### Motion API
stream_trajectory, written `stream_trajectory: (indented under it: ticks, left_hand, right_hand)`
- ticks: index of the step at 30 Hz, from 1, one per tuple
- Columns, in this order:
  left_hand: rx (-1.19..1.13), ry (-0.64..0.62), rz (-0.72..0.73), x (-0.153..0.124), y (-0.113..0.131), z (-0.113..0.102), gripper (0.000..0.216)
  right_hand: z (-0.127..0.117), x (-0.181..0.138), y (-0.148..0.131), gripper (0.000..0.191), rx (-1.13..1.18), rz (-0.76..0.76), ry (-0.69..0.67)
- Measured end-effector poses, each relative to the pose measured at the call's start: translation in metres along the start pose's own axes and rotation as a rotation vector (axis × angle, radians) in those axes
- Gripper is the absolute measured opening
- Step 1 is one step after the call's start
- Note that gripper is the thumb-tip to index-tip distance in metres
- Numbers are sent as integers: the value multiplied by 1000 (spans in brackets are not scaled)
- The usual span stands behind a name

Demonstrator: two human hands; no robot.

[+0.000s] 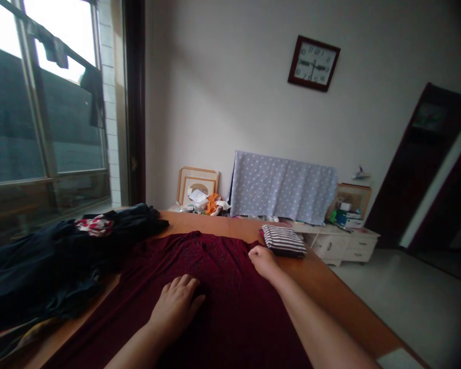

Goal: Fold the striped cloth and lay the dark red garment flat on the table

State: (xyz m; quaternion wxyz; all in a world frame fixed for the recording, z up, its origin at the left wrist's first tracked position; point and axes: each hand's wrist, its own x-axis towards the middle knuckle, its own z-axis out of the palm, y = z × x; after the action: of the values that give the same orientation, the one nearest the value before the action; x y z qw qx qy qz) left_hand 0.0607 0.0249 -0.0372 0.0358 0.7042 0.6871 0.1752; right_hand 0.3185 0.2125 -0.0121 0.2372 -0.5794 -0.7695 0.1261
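Dark red fabric, a wide garment with faint dark patterning near its upper part (230, 302), lies spread across an orange-brown wooden table (317, 279), directly in front of the person and under both hands. The left hand (176, 305) rests palm down on the cloth, fingers slightly parted and grasping nothing. The right hand (262, 260) is clenched at the garment's far right corner and appears to pinch its edge, though the fingertips are hidden. The step in hand looks like spreading and straightening: creases run across the far part, while the nearer cloth looks flatter. Judging from those creases, the next move calls for a gentle outward pull at the gripped corner, with the flat palm steadying and smoothing the middle. Just beyond the right hand sits a neatly folded black-and-white striped cloth (284, 238); on the left lies a loose heap of dark clothes (57, 261). As for writing, only the square, dark-framed wall clock (314, 62) offers any: black numerals on a pale face, with 10, 11, 12 and 8 legible. Small boxes on the white cabinet (363, 241) are too blurred to read, and no brand or label shows on the garment.
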Motion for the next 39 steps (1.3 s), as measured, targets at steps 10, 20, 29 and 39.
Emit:
stream_trajectory:
  ticks: [10,20,29,39]
  left_hand:
    - [-47,-23,4,2,0,-2,42]
    - [-70,-48,-32,5,0,-3,40]
    - [-72,-58,-42,6,-1,0,42]
    - [-76,-57,-38,6,-1,1,40]
  right_hand:
    - [62,70,-68,23,-159,-83,-138]
    - [57,128,-38,31,-308,150,-130]
    - [59,123,-39,19,-224,-9,-183]
    - [59,123,-33,19,-25,38,-110]
